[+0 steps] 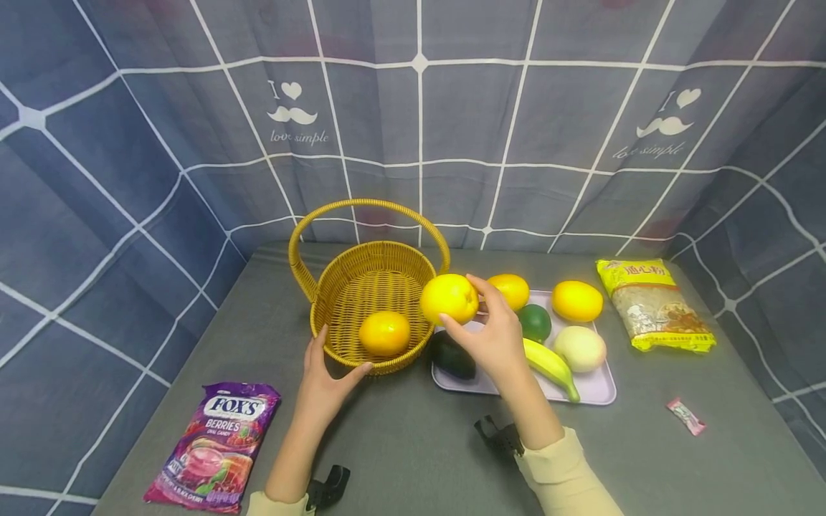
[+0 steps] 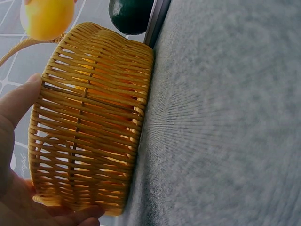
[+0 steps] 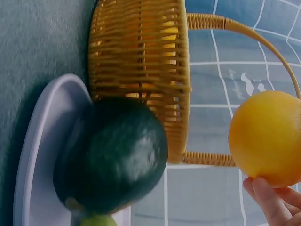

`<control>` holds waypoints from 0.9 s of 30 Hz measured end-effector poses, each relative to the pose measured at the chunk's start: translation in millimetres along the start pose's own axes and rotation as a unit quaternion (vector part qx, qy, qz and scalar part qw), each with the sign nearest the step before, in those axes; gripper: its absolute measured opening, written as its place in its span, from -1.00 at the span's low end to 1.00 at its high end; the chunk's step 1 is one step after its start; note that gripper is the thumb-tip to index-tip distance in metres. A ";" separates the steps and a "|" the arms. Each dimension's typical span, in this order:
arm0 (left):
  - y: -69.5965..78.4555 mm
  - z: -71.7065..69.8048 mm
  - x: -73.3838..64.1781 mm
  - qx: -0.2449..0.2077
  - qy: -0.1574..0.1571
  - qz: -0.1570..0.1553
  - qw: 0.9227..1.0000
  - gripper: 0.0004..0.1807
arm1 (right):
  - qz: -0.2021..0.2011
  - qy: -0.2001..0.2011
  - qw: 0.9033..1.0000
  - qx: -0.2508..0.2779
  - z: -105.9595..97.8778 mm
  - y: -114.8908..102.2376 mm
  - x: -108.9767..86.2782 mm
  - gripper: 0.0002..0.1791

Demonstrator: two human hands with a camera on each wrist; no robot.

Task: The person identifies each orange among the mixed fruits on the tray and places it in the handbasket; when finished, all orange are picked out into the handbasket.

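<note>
Pinching a yellow fruit [image 1: 445, 299] by the fingertips, right hand [image 1: 495, 333] hovers at the basket's [image 1: 368, 287] right rim, head view. Smooth skin could slip, dropping it on the dark fruit [image 1: 452, 355] or tray [image 1: 601, 387]. Left hand [image 1: 325, 383] grips the basket's near side; an uneven hold might tip it. Left wrist view: orange fruit [image 1: 384, 333] inside glimpsed only through the weave. Right wrist view: yellow fruit cut off by the frame; dark fruit masks part of the basket.
</note>
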State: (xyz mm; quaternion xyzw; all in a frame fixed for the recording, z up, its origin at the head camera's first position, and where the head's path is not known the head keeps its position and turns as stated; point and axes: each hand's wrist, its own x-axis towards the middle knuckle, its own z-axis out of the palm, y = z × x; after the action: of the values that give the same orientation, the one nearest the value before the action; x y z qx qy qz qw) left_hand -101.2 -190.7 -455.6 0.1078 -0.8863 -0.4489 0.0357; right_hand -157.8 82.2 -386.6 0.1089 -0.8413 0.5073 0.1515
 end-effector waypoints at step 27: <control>-1.0 0.0 -0.9 0.003 0.006 0.004 1.000 0.20 | -0.051 -0.020 0.997 -0.051 74.7 11.8 23.8 -0.21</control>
State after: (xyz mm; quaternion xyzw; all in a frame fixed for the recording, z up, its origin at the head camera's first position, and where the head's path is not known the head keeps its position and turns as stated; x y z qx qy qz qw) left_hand -100.2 -191.0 -456.4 0.1072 -0.8878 -0.4455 0.0422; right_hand -194.7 20.7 -420.4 0.1540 -0.8623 0.4529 0.1661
